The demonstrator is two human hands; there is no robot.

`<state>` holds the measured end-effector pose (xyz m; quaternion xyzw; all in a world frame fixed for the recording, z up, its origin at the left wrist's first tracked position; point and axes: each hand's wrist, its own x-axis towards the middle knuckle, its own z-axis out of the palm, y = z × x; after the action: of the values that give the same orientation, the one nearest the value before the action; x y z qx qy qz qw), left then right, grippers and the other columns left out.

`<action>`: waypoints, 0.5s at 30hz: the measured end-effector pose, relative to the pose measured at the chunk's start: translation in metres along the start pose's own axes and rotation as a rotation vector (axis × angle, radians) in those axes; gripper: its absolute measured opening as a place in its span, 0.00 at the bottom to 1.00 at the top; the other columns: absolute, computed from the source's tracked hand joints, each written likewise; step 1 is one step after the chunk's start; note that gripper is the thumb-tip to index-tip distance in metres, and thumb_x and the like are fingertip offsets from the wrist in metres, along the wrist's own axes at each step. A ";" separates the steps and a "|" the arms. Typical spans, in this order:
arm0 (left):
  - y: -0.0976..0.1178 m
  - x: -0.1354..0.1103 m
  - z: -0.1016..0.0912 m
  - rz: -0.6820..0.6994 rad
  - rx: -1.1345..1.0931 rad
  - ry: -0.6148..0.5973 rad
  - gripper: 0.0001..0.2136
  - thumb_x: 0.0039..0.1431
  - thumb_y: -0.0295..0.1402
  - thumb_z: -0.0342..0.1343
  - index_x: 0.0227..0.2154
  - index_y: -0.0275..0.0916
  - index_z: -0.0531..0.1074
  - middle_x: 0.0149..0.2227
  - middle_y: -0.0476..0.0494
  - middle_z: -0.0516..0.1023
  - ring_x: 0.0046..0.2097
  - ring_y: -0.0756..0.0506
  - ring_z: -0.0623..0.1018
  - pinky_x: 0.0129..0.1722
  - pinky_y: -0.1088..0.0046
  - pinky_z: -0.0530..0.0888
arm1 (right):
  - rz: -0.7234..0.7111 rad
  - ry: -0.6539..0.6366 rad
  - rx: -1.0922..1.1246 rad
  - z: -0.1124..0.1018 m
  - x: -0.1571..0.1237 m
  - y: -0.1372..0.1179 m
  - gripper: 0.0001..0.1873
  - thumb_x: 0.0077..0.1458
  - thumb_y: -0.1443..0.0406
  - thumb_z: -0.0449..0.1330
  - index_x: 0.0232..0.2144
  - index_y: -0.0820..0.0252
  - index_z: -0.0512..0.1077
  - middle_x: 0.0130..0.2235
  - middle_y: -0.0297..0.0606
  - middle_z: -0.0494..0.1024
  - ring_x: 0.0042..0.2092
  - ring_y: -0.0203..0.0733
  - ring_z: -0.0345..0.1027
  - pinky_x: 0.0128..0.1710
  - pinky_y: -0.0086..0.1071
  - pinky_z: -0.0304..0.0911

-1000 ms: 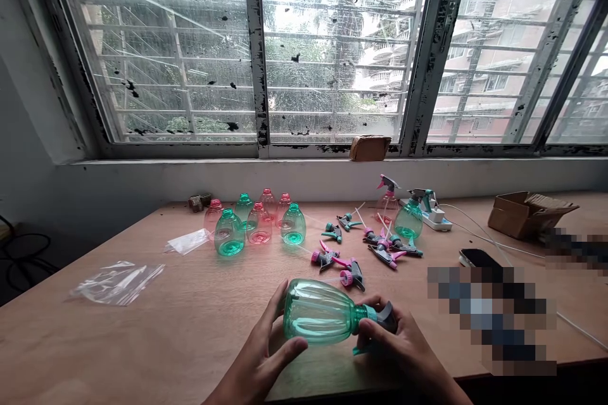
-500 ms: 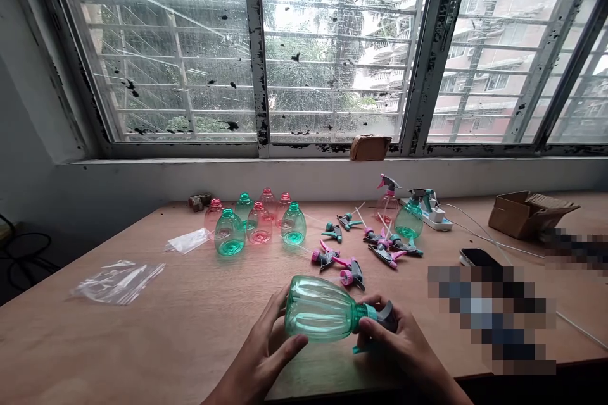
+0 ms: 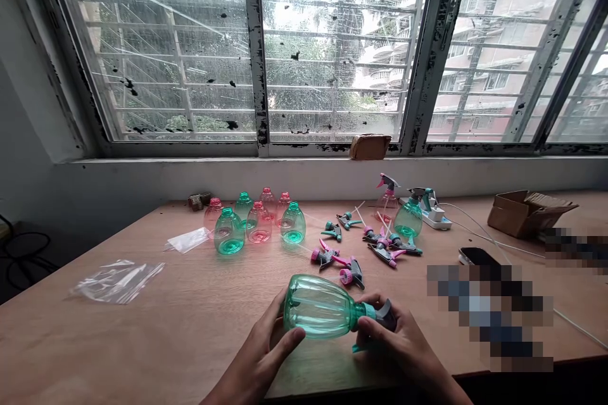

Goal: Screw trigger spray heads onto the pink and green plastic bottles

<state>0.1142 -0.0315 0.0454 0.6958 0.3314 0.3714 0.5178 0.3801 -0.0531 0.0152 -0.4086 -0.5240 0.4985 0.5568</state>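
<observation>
A clear green spray bottle [image 3: 319, 307] lies sideways in the air above the table's front edge, its base to the left. My left hand [image 3: 266, 351] is closed around the base end, thumb along the lower side. With thumb and fingers, my right hand [image 3: 396, 335] grips the neck end, at the teal collar of the grey spray head [image 3: 386, 314]. Part of that head and its teal trigger are hidden by the right hand. Just beyond the bottle lie loose pink-and-grey spray heads [image 3: 352, 273] and teal-and-grey ones [image 3: 332, 231].
Several open green and pink bottles [image 3: 230, 232] stand at the back left, by plastic bags [image 3: 118, 281]. Two bottles with heads fitted [image 3: 408, 218] stand at the back right, near a power strip [image 3: 437, 220], a cardboard box [image 3: 527, 214] and a phone [image 3: 479, 257].
Both hands keep the same hold on the green spray bottle. It has shifted only very slightly left along with the left hand.
</observation>
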 end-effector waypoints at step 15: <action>-0.004 -0.003 -0.001 -0.018 -0.020 0.038 0.34 0.64 0.48 0.57 0.68 0.49 0.52 0.67 0.38 0.64 0.63 0.32 0.70 0.63 0.55 0.68 | -0.007 -0.013 0.008 -0.001 0.000 0.000 0.18 0.52 0.55 0.71 0.38 0.61 0.74 0.25 0.34 0.82 0.27 0.42 0.77 0.31 0.32 0.72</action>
<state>0.1121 -0.0324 0.0409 0.6804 0.3438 0.3830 0.5217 0.3810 -0.0529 0.0146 -0.4014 -0.5268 0.5014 0.5567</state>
